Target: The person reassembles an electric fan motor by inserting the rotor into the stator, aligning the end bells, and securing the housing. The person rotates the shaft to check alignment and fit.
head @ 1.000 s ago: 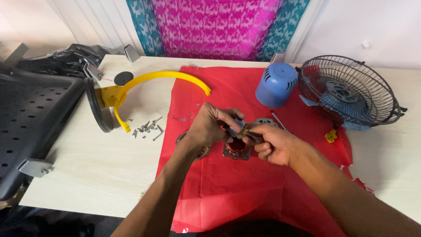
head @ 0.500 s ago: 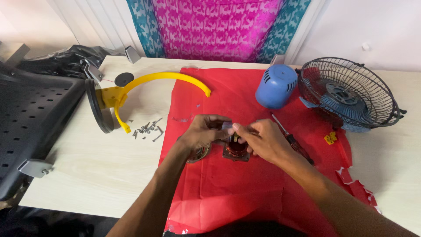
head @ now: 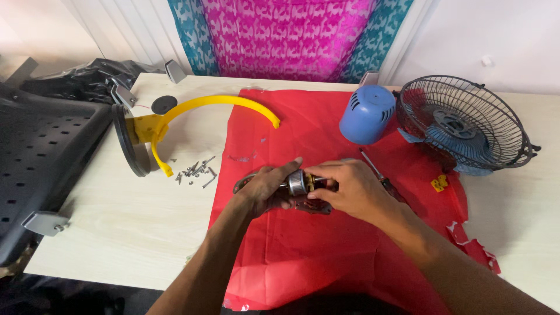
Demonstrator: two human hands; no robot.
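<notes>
**Two hands grip a small fan motor over a red cloth**

At the centre of a pale wooden table (head: 105,233), both hands close around a small metal fan motor (head: 298,183), held just above a red cloth (head: 303,256). The left hand (head: 265,188) wraps its fingers around the motor's left end; the right hand (head: 350,188) clamps on the right end, thumb and fingers pinched tight. A silvery cylinder with a coppery band shows between them. It looks dense and rigid for its size, likely heavy, with smooth metal that could slip; the firm outer casing seems the safest place to hold, away from any fine windings. A dark metal part lies on the cloth, partly hidden under the hands.

Just beside the right hand lies a screwdriver (head: 379,175). Farther back stands a blue plastic motor cover (head: 366,115), and to its right a black wire fan cage (head: 461,122) with blue blades inside. To the left, off the cloth, is a scatter of loose screws (head: 195,171), easily knocked, near a curved yellow bracket (head: 204,108) on a dark round base. A dark perforated chair seat (head: 41,151) sits at the table's left edge.
</notes>
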